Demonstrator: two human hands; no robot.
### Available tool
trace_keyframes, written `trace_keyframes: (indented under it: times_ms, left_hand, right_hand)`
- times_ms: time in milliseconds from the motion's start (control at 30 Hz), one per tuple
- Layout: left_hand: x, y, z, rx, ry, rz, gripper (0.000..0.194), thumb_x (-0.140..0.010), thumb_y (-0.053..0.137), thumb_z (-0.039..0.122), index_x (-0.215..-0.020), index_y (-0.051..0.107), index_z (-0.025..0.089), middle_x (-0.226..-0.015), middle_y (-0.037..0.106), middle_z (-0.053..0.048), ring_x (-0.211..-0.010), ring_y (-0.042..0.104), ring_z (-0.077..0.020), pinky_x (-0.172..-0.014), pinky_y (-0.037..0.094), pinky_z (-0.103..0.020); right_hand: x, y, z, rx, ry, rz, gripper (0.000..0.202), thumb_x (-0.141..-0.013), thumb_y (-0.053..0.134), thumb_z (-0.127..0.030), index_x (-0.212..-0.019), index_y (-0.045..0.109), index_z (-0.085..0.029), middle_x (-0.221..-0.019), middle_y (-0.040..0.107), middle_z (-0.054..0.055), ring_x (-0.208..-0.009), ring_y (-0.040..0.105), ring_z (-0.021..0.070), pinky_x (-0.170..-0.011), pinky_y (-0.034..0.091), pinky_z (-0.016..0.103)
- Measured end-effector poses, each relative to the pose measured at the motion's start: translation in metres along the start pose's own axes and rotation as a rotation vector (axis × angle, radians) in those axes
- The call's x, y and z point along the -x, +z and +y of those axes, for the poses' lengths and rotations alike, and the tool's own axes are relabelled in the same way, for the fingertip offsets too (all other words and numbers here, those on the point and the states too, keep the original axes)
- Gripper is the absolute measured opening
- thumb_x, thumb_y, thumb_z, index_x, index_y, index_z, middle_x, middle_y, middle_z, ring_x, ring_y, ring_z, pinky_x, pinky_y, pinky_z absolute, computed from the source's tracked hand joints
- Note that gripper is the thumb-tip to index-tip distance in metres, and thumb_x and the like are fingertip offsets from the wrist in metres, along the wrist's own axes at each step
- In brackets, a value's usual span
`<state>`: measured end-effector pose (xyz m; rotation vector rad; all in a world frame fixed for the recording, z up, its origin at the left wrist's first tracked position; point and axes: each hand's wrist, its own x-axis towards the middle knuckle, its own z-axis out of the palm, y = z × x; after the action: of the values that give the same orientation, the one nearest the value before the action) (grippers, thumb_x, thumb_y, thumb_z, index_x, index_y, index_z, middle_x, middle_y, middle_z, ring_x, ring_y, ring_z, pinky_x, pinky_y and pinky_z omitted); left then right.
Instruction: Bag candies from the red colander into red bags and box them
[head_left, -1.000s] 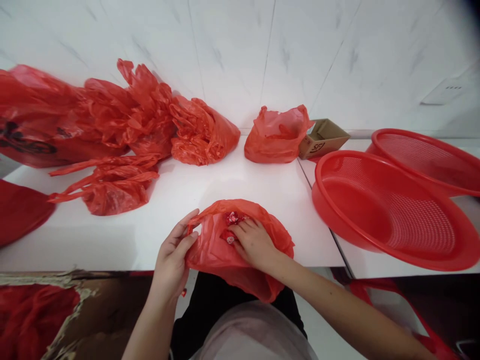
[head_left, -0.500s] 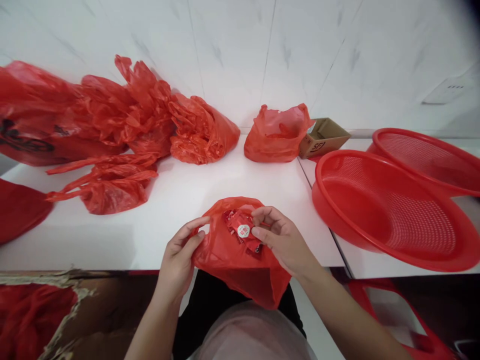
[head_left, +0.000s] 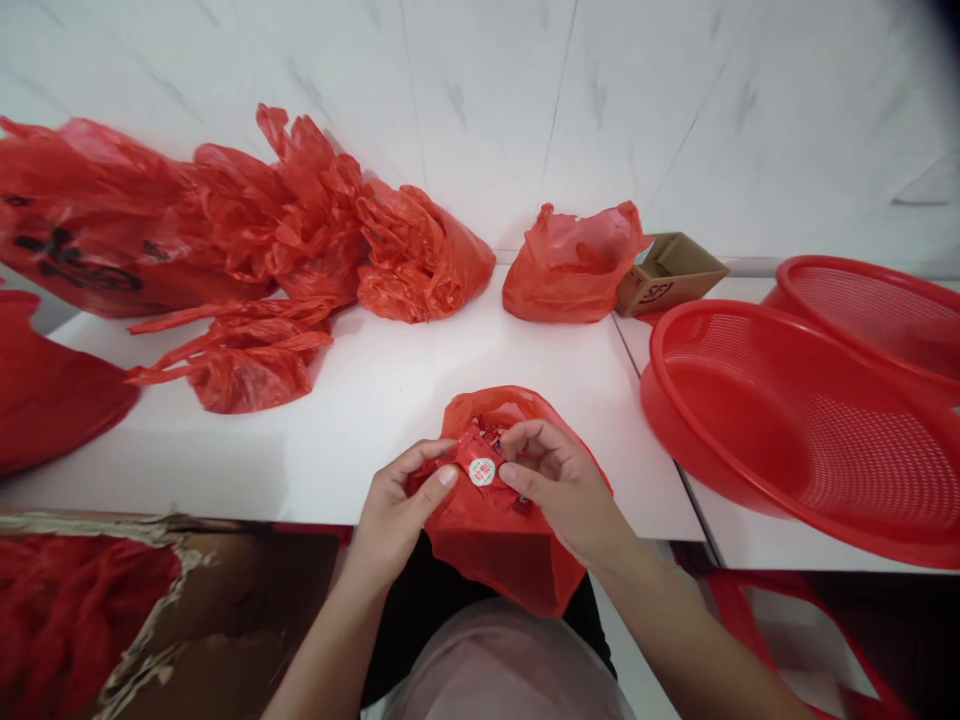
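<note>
A small red packet with a round white sticker is held between my two hands, above the opening of a red plastic bag. My right hand pinches its right edge with thumb and fingertips. On the other side, my left hand has thumb and forefinger closed at the packet's left edge. Several dark red wrapped pieces show behind the packet inside the bag; their kind is too small to tell. The bag lies at the table's front edge and droops over my lap.
Tied red plastic bags line the wall at the left. Another red bag stands open beside a small cardboard box. Two red plastic baskets fill the right. A torn carton with red material sits below left.
My left hand has moved right, from the bag's left rim to the packet's left edge. The packet has turned a little. The whole view has shifted slightly.
</note>
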<state>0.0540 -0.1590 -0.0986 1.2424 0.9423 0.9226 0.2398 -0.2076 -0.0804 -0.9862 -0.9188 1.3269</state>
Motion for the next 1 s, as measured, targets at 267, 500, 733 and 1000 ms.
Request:
trace_keyframes:
  times_ms: [267, 500, 733, 1000]
  left_hand:
    - [-0.001, 0.004, 0.007, 0.048, -0.005, -0.059, 0.015, -0.083, 0.07, 0.035, -0.084, 0.068, 0.02, -0.082, 0.059, 0.003, -0.075, 0.053, -0.0097, -0.072, 0.042, -0.019]
    - [-0.008, 0.01, 0.015, -0.034, -0.024, -0.154, 0.022, -0.086, 0.066, 0.038, -0.079, 0.068, 0.018, -0.075, 0.059, 0.001, -0.067, 0.05, -0.0103, -0.065, 0.041, -0.021]
    - [-0.01, 0.008, 0.009, -0.092, -0.011, -0.006, 0.03, -0.089, 0.058, 0.045, -0.084, 0.07, 0.019, -0.08, 0.063, -0.001, -0.075, 0.056, -0.0135, -0.07, 0.044, -0.023]
    - [-0.009, -0.002, 0.02, -0.119, 0.053, 0.082, 0.034, -0.081, 0.071, 0.033, -0.113, 0.064, 0.023, -0.094, 0.061, -0.001, -0.083, 0.058, -0.0132, -0.076, 0.048, -0.022]
  right_hand:
    - [-0.001, 0.003, 0.002, 0.033, 0.036, -0.038, 0.019, -0.081, 0.072, -0.029, -0.095, 0.061, -0.025, -0.081, 0.058, -0.003, -0.073, 0.056, 0.008, -0.068, 0.051, 0.021]
    - [0.0, 0.003, 0.004, 0.027, 0.173, -0.178, 0.024, -0.085, 0.069, -0.036, -0.106, 0.061, -0.027, -0.091, 0.066, -0.002, -0.078, 0.065, 0.0109, -0.071, 0.059, 0.027]
    - [-0.001, -0.003, 0.005, 0.086, 0.147, -0.07, 0.021, -0.091, 0.059, -0.045, -0.097, 0.057, -0.025, -0.078, 0.067, -0.003, -0.063, 0.067, 0.0111, -0.063, 0.058, 0.026]
    - [0.002, -0.03, 0.015, 1.048, -0.035, -0.067, 0.043, -0.095, 0.047, -0.03, -0.137, 0.047, -0.024, -0.124, 0.063, 0.011, -0.11, 0.063, 0.0274, -0.094, 0.049, 0.051]
